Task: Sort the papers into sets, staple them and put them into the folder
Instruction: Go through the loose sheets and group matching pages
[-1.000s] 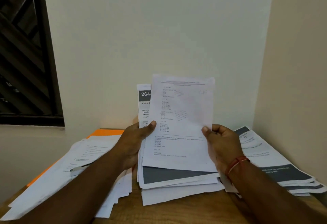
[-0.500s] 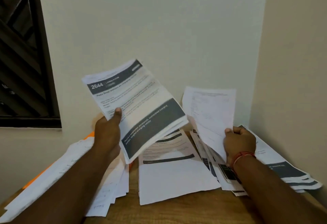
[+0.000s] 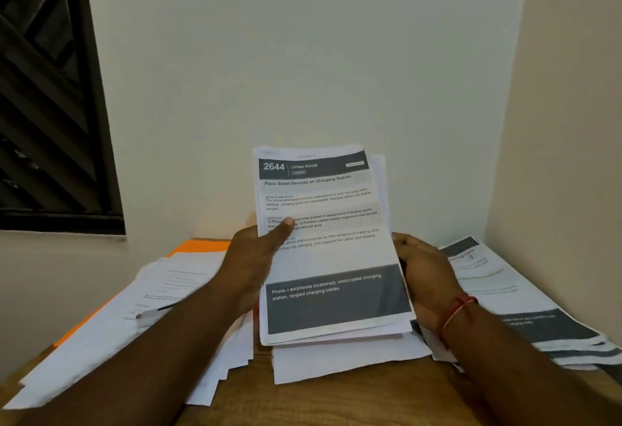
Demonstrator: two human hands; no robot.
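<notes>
One stack of papers (image 3: 331,250) is held upright over the table (image 3: 336,402) by two hands. Left hand (image 3: 249,267): thumb pressed on the front sheet, other fingers hidden behind. Right hand (image 3: 425,277): fingers curled round the right edge. Three piles lie below: left pile (image 3: 111,318), middle pile (image 3: 336,361), right pile (image 3: 505,294). One orange folder (image 3: 202,246) lies under the left pile.

Top sheet (image 3: 330,250) you hold: white, dark grey header and footer bands, white lettering.
Folder (image 3: 202,246): orange.
Worktop (image 3: 370,402): brown wood grain.
Thread (image 3: 458,307) on your right wrist: red.
Right pile (image 3: 525,318): white, grey bands.
</notes>
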